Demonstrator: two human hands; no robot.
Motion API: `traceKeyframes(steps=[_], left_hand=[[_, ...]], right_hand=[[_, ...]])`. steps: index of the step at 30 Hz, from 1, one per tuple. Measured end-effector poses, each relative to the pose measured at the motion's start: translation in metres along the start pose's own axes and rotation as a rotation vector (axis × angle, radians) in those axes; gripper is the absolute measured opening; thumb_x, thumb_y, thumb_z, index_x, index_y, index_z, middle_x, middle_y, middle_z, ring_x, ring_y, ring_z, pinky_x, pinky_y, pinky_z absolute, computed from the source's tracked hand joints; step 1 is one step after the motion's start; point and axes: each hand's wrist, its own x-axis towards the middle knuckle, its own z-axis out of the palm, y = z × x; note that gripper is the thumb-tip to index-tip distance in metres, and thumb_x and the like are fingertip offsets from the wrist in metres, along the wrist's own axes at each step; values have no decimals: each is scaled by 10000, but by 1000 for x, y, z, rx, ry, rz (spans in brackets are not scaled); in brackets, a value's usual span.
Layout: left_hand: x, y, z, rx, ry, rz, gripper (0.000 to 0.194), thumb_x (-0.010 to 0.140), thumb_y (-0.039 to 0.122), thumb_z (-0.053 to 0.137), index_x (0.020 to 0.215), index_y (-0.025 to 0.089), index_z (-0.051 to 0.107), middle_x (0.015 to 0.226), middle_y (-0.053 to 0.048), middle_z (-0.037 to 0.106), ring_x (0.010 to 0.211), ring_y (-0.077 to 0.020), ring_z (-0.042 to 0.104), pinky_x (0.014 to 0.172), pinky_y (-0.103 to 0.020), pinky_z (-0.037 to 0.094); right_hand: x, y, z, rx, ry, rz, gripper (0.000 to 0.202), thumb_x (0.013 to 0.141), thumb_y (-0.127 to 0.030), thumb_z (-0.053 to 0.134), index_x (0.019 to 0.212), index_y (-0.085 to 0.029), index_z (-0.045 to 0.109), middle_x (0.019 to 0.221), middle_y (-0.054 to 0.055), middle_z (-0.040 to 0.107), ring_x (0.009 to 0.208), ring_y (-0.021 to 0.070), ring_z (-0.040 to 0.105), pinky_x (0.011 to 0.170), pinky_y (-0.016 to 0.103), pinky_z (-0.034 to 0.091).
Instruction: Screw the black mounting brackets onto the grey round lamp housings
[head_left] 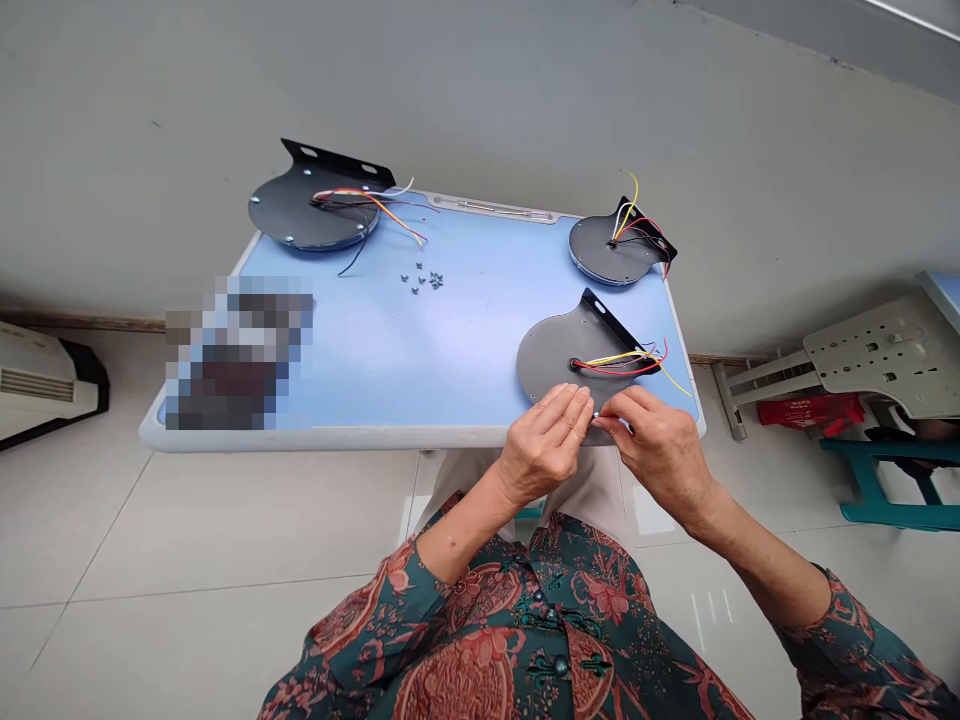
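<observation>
A dark grey round plate (551, 350) with a black slotted bracket lies at the table's front right, its near edge by the table's rim. Several wires (615, 360), red, yellow, white and black, come out of its central hole. My left hand (547, 440) rests on the plate's near part, fingers stretched out and close together; its thumb is hidden. Beside it, my right hand (652, 435) is closed in a pinch at the plate's near edge. A small silver screw (596, 414) shows at its fingertips.
Loose screws (435, 280) lie mid-table. Similar wired plates stand at the back left (281, 210) and back right (600, 250). A pixelated patch (240, 365) covers the table's left. On the floor are a teal stool (862, 480) and, at far left, a white appliance (37, 385).
</observation>
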Motion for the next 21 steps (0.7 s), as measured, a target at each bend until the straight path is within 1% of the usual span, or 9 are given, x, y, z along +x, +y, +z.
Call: traceKeyframes(steps=[3,5,6,8,10,13,16,19,21], left_hand=[[4,0,-1,40,22,23,377,938,11,483,1267,27,666,1177,-204,778,1236,-299,705,1028,-465,651],[5,0,-2,51,22,27,370,930,8,485,1250,22,671,1167,-204,781,1217,-296,714,1016,-459,657],[5,0,-2,54,21,28,378,927,5,480,1254,25,670,1171,-202,781,1219,-293,713,1014,-458,658],[4,0,-2,54,20,30,398,923,-1,470,1268,36,665,1179,-195,780,1234,-289,706,1017,-459,657],[3,0,-1,50,19,26,404,927,2,463,1276,46,662,1185,-189,780,1244,-286,701,1021,-462,655],[3,0,-1,47,17,18,389,940,10,458,1262,55,672,1189,-180,780,1238,-280,703,1022,-459,655],[3,1,0,46,24,21,367,934,5,478,1235,36,688,1184,-189,779,1248,-286,695,1037,-454,649],[2,0,0,41,26,18,379,939,7,480,1257,36,685,1193,-190,776,1262,-289,688,1048,-457,645],[0,0,0,24,8,5,415,959,24,457,1319,64,660,1225,-182,768,1263,-288,690,1049,-472,642]], right_hand=[[1,3,-2,120,-7,36,113,968,-287,692,961,-174,694,812,12,715,625,134,603,573,264,406],[1,3,-2,181,-13,40,107,955,-225,701,1052,-181,705,883,13,745,686,138,641,618,254,437],[0,3,-2,195,-14,40,112,956,-184,686,1065,-189,712,915,13,756,713,136,655,630,248,440],[-2,2,0,194,-11,40,128,966,-120,640,1016,-201,725,927,11,762,735,130,665,627,241,428],[-4,1,3,168,4,45,161,980,-103,601,933,-198,723,888,14,751,700,120,646,603,240,405],[-4,0,7,118,13,52,197,997,-139,581,848,-192,698,844,22,725,645,113,598,578,246,378],[-2,1,7,86,-17,59,209,999,-199,594,803,-201,669,789,13,689,630,123,571,565,260,361],[1,4,3,123,-47,89,185,990,-271,632,818,-213,667,795,8,691,626,129,574,573,271,380],[1,5,0,174,-45,108,114,982,-290,650,913,-215,702,849,19,723,640,136,598,591,275,417]])
